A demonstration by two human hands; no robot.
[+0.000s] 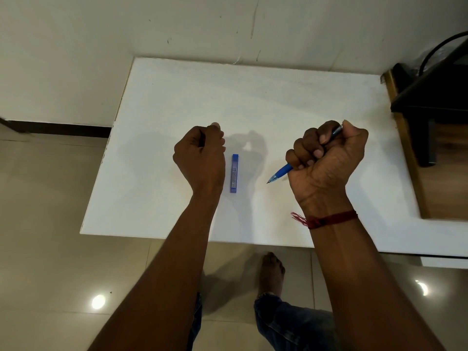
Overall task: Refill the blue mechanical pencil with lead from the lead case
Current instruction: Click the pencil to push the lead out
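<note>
Head view: right hand (326, 160) fists blue mechanical pencil (282, 172), thumb atop, likely to click. My left hand (200, 155) curls beside lead case (234, 173); contents unseen.

A white counter (253, 97) stands against an off-white wall (76, 59) marked with scuffs and thin streaks. A dark baseboard (58, 127) runs along the wall at left. The floor (50, 198) is glossy beige tile with bright light spots (98, 301). At right, dark furniture (430, 97) sits on wood (445, 186), a black cable (440, 46) curving above.
</note>
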